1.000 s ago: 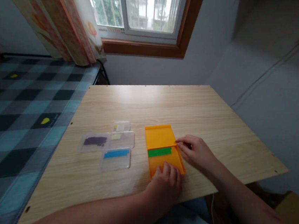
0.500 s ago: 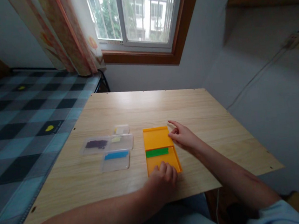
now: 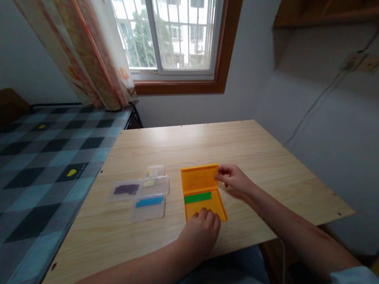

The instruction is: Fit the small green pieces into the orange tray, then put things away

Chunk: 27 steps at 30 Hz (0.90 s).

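An orange hinged box lies open on the wooden table, with a green strip across its base near the hinge. My right hand pinches the right edge of the box's lid, which is tilted up from the table. My left hand rests with curled fingers on the near edge of the box base, holding it down.
Left of the box lie several clear flat cases: one with a purple piece, one with a blue strip, and two with pale yellow pieces. A checked bed borders the table's left side. A window and curtain are behind.
My right hand moved from the box's middle right edge up to the lid and gripped it; the lid has lifted from lying flat. The left hand stayed on the near edge.
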Motion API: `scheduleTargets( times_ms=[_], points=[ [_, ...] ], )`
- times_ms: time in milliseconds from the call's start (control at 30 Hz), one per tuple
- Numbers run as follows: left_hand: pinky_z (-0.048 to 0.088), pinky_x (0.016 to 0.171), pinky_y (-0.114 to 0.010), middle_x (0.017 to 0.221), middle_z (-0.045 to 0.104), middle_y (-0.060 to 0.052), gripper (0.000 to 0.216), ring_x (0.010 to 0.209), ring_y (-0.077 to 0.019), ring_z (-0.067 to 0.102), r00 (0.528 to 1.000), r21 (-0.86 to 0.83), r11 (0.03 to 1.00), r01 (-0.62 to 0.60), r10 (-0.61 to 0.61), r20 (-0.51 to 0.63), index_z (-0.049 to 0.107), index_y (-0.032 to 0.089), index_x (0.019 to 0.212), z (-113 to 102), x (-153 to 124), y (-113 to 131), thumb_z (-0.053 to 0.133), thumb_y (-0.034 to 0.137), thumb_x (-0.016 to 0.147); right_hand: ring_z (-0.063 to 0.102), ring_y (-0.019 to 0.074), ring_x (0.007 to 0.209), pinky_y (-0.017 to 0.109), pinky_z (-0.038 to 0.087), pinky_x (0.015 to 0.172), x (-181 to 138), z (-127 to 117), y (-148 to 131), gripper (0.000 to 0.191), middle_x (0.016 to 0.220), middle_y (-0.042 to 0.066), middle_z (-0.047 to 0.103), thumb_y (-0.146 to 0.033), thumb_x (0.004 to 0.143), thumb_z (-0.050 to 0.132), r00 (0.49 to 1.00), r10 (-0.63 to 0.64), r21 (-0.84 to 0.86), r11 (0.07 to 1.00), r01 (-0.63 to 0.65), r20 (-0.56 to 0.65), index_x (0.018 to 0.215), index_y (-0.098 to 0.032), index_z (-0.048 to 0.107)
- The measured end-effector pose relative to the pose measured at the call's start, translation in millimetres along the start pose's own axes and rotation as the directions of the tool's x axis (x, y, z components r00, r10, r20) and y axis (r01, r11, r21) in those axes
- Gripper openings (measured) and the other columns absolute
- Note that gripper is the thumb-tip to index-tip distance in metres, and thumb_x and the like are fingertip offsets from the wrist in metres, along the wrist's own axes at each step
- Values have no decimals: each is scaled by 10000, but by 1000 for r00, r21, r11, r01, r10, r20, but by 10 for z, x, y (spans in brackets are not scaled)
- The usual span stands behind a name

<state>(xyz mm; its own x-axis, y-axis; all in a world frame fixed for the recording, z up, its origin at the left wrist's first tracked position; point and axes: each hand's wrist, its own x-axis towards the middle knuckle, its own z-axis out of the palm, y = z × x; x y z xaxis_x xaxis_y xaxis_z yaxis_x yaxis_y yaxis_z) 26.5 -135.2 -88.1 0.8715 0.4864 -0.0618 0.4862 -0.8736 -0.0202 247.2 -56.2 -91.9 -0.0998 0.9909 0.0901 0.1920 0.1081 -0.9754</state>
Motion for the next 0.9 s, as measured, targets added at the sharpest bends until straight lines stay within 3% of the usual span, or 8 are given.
scheduleTargets(
  times_ms=[100, 233, 400, 633, 767, 900],
  points=[
    [585, 798, -406, 1066, 680, -156, 220, 1002, -294, 648, 999, -3, 999, 32, -32, -11, 658, 97, 1142, 17, -11, 22, 504, 172, 1004, 639, 181, 789, 267, 537, 638, -121, -34, -99, 309, 859, 40, 700, -489, 808, 780, 997, -74, -32, 997, 75, 13, 883, -190, 778],
    [576, 881, -435, 1189, 679, -192, 313, 1098, -318, 646, 995, 6, 995, 99, -99, -29, 629, 70, 1279, 86, -37, 85, 498, 156, 1008, 696, 224, 1035, 386, 554, 945, -349, -18, -119, 243, 1093, 88, 755, -405, 885, 767, 942, -325, -87, 939, 332, 86, 1063, -244, 806],
    [556, 952, -485, 1275, 674, -218, 379, 1115, -320, 660, 976, -7, 980, 201, -201, -84, 612, 71, 1366, 183, -85, 164, 469, 135, 1020, 693, 223, 1086, 413, 565, 970, -625, 64, -4, 201, 1160, 97, 752, -292, 931, 722, 854, -476, -105, 857, 504, 210, 1115, -278, 800],
    [561, 994, -504, 1297, 691, -199, 388, 1137, -334, 673, 958, -16, 968, 252, -252, -140, 625, 69, 1362, 188, -171, 293, 500, 134, 1000, 672, 233, 1154, 443, 551, 1016, -712, 65, 34, 231, 1184, 94, 754, -263, 931, 717, 821, -502, -175, 813, 555, 272, 1151, -291, 783],
    [546, 1056, -475, 1329, 679, -192, 402, 1202, -321, 653, 934, -31, 992, 125, -128, -333, 609, 68, 1362, 206, -332, 430, 515, 141, 978, 671, 229, 1147, 433, 557, 1006, -726, 41, -7, 225, 1186, 92, 753, -253, 929, 717, 814, -495, -233, 790, 567, 304, 1142, -285, 782],
    [525, 1101, -424, 1194, 731, -120, 307, 1199, -257, 659, 847, -49, 993, -110, 68, -527, 671, 142, 1219, 29, -459, 330, 468, 114, 991, 661, 229, 1168, 433, 552, 1017, -761, 17, -71, 276, 1219, 91, 741, -171, 940, 656, 810, -465, -344, 741, 577, 358, 1166, -277, 774]
  ],
)
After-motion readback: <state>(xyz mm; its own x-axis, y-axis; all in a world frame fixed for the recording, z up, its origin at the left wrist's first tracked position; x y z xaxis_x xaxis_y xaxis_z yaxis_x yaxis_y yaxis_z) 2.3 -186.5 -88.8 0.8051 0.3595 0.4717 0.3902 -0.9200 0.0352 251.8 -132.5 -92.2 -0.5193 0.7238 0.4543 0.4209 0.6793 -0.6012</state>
